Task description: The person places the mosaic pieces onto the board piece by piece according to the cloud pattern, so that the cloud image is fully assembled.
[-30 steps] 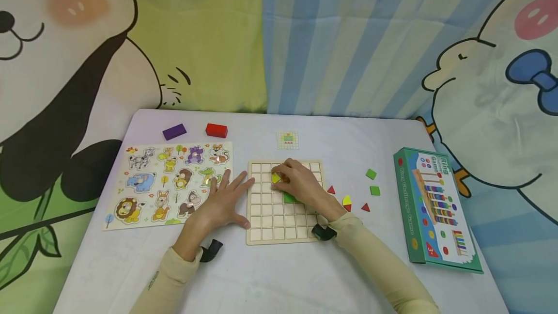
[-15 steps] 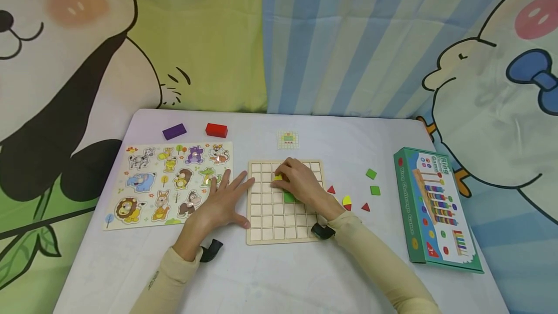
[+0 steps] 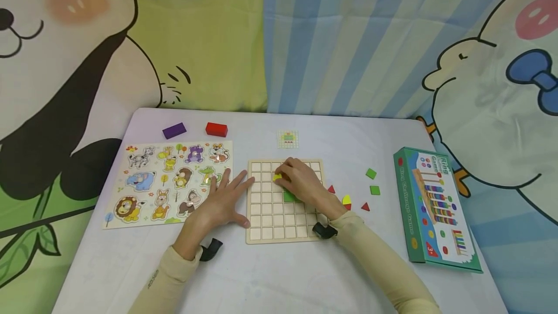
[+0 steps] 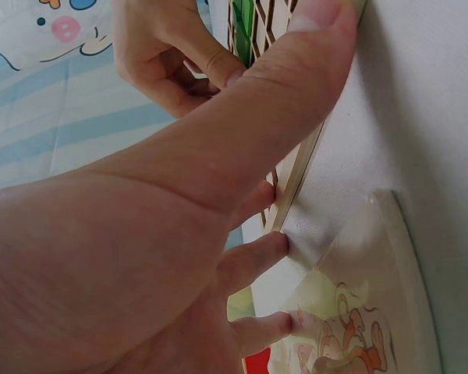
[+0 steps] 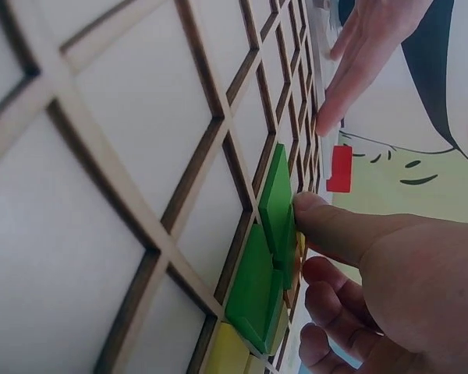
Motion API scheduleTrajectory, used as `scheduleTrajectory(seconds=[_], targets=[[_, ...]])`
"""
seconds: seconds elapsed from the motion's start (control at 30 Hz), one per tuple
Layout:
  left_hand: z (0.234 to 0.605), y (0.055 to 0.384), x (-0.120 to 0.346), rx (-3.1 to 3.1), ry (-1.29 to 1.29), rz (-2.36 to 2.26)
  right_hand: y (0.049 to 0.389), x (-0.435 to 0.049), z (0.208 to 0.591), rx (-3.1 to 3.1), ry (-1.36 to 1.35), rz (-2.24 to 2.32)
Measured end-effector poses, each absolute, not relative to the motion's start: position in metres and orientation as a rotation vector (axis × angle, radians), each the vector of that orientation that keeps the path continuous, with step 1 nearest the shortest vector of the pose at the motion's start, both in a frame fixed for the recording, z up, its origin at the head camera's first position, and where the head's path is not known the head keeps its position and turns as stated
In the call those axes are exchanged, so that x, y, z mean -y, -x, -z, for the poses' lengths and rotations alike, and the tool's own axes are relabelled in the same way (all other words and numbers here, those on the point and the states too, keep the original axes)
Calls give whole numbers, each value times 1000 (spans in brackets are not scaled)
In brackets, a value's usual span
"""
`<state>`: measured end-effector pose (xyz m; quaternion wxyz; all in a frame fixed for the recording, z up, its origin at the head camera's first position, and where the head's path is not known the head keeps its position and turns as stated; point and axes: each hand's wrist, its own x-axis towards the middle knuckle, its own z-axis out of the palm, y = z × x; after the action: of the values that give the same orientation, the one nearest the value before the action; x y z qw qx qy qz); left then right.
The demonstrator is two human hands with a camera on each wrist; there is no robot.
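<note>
A wooden grid board (image 3: 266,234) lies mid-table, with green tiles (image 3: 289,196) set in its cells. Over its upper part, my right hand (image 3: 301,182) pinches a small yellow tile (image 3: 277,177) between thumb and fingers. The right wrist view shows the thumb (image 5: 335,226) beside the raised green tiles (image 5: 253,280), with another yellow tile (image 5: 228,351) nearer the camera. My left hand (image 3: 222,202) is spread out flat, its thumb and fingertips at the board's left edge. Its other fingers reach over the animal puzzle (image 3: 150,222).
A pattern card (image 3: 288,139) lies behind the board. Right of it are green squares (image 3: 375,190), red triangles (image 3: 365,207) and a yellow piece (image 3: 346,199). A green game box (image 3: 436,212) lies far right. Purple (image 3: 174,131) and red (image 3: 216,130) blocks lie behind the puzzle.
The right hand has shifted slightly over the same cells, and less of the yellow tile shows now than a second ago. The left hand stays in place.
</note>
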<state>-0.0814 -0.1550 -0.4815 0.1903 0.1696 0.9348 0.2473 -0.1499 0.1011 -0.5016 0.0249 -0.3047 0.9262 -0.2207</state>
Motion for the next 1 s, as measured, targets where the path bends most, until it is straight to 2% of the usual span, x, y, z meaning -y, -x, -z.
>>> scheduleTrajectory(seconds=[0.63,1.0], targets=[[480,81,154,-2641,-473,-703,148,-119,489,-2907,965,790],[481,80,155,-2632,-471,-716,144,-184,487,-2948,590,845]])
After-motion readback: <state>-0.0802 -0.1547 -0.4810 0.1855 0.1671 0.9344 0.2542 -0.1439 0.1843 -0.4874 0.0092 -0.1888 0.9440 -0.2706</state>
